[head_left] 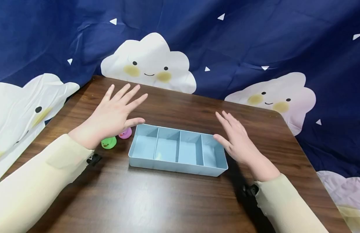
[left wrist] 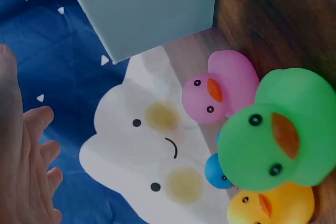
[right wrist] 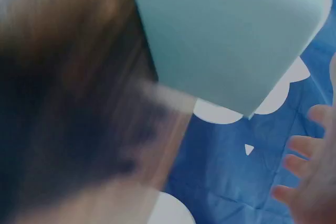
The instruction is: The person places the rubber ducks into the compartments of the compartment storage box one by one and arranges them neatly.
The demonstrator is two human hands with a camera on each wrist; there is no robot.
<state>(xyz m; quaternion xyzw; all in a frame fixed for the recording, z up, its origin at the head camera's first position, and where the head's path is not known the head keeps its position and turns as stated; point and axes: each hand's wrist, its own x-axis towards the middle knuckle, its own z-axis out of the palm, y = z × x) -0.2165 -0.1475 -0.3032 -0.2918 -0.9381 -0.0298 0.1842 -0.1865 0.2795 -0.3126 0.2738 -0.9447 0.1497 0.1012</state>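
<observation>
A light blue tray with several compartments sits on the wooden table, nothing visible inside it. My left hand is spread out above the tray's left end, holding nothing. Under and beside it are a green rubber duck and a pink rubber duck. The left wrist view also shows a yellow rubber duck and a small blue duck, partly hidden behind the green one. Past the tray's right end, my right hand hovers with its fingers extended, also holding nothing.
The dark wooden table runs back to a blue cloth printed with white clouds. A small black device is strapped at the left wrist, and another black device at the right.
</observation>
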